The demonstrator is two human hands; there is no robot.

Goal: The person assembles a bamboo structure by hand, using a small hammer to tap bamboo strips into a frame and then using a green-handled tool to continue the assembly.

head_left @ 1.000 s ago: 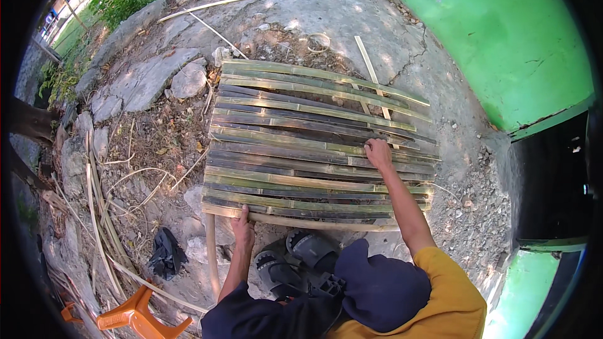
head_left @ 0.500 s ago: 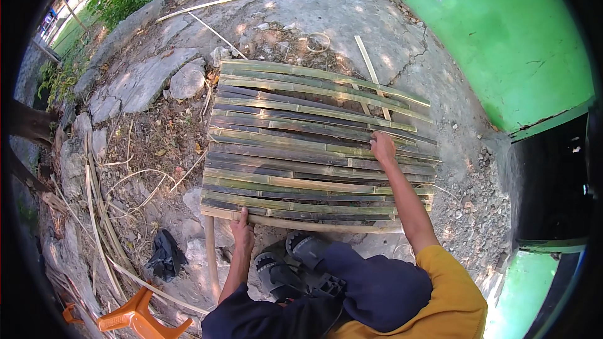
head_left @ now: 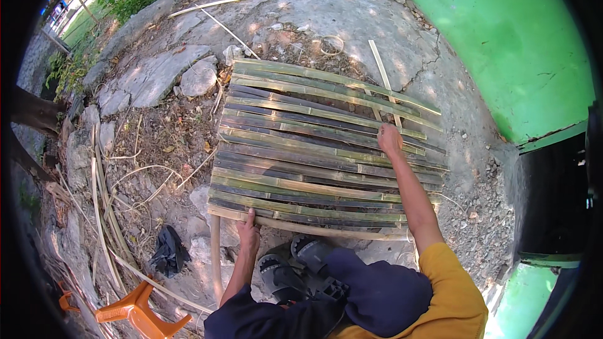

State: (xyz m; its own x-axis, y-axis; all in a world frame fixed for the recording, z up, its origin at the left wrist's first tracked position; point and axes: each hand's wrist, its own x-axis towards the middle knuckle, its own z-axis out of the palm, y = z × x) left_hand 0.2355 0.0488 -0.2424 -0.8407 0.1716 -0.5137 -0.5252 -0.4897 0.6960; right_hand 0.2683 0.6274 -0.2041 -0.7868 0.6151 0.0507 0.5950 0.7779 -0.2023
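A panel of long split-bamboo slats [head_left: 320, 164], green, tan and dark brown, lies before me with gaps between the slats. Its near edge is a pale bamboo strip [head_left: 326, 228]. My left hand [head_left: 249, 232] grips this edge near the left corner, thumb on top, the other fingers hidden underneath. Over the right part of the panel, my right hand [head_left: 390, 140] is closed on a bamboo slat toward its right end; the fingertips are partly hidden. Pale cross strips [head_left: 384, 75] show beneath the far right slats and stick out beyond them.
Loose bamboo strips [head_left: 105, 213] lie at the left, beside a black plastic bag [head_left: 169, 251] and an orange plastic stool [head_left: 141, 311]. Broken concrete slabs [head_left: 154, 81] make the ground uneven. A green wall [head_left: 502, 44] and gravel [head_left: 480, 204] border the right side.
The whole view has shifted slightly, so the panel appears a little farther right. My right hand has moved a little up along the slats; my left hand keeps its hold on the near edge.
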